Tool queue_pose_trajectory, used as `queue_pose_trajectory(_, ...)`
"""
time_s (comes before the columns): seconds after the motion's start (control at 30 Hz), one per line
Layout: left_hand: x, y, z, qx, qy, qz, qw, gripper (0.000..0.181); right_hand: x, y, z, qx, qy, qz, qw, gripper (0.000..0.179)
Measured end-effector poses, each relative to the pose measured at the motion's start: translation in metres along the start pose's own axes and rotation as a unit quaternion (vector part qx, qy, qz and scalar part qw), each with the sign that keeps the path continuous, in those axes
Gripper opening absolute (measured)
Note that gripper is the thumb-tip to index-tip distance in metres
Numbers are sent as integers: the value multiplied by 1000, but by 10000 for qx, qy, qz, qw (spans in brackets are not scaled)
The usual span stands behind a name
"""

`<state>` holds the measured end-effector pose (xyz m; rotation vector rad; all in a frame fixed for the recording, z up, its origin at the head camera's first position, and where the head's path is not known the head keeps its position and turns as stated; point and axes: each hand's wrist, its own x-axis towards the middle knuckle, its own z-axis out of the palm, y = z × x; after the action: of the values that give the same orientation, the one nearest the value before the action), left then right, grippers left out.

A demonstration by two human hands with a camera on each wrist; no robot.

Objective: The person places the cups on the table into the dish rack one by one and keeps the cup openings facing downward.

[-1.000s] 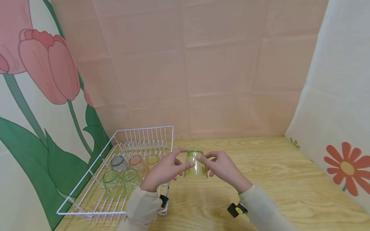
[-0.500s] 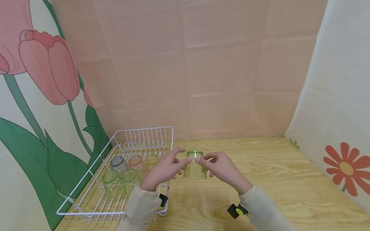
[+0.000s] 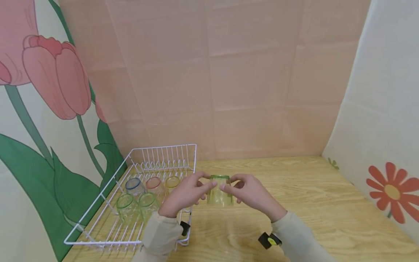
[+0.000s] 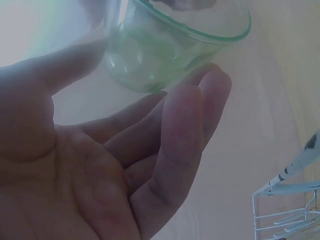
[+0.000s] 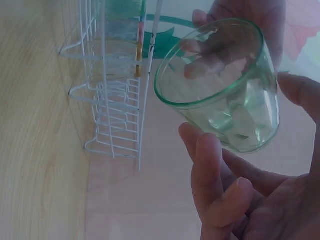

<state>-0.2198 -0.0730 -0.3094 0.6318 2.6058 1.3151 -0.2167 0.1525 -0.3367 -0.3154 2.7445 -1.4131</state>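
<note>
A clear green drinking glass (image 3: 220,196) is held up over the table between both hands, mouth down. My left hand (image 3: 187,192) grips its left side, thumb on the near face and fingers around the side. From the right, my right hand (image 3: 253,193) pinches it, with the thumb tip close to the left thumb. In the right wrist view the green rim of the glass (image 5: 245,120) faces down toward the wooden tabletop, and fingers sit along its side. The left wrist view shows the glass (image 4: 150,55) against the left fingertips.
A white wire dish rack (image 3: 104,242) stands on the left of the wooden table (image 3: 314,203). In it are upturned glasses: blue (image 3: 135,186), pink (image 3: 155,187), yellow (image 3: 172,182) and two green (image 3: 127,205). Printed cloths hang at the back and sides.
The green glass has come down slightly and its tilt has changed. The right thumb has slid lower on it, the left thumb a little higher, and the left index finger has closed in.
</note>
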Motion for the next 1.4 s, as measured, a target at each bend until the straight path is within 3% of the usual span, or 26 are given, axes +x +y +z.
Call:
queue_pose_trajectory(0.33, 0, -3, 1, 121, -210, 114, 9996, 51, 0, 4, 1, -80, -251, -206, 9994, 58)
queue_pose_trajectory(0.57, 0, -3, 0, 315, -467, -35, 9984, 59, -2, 7, 2, -24, -342, -389, 9987, 57)
queue_pose_trajectory(0.73, 0, -3, 1, 337, -568, -42, 9978, 50, -1, 8, 3, -125, -439, -553, 9974, 53)
queue_pose_trajectory(0.93, 2, -5, 2, 313, -555, 27, 9980, 46, -1, 8, 3, -246, -486, -681, 9962, 53)
queue_pose_trajectory(1.2, 6, -7, -2, 484, -528, 400, 9966, 42, -3, 4, 5, -284, -655, -1003, 9924, 52)
queue_pose_trajectory(1.4, -1, -3, -16, 546, -400, 409, 9969, 42, -4, 3, 8, -155, -797, -994, 9917, 60)
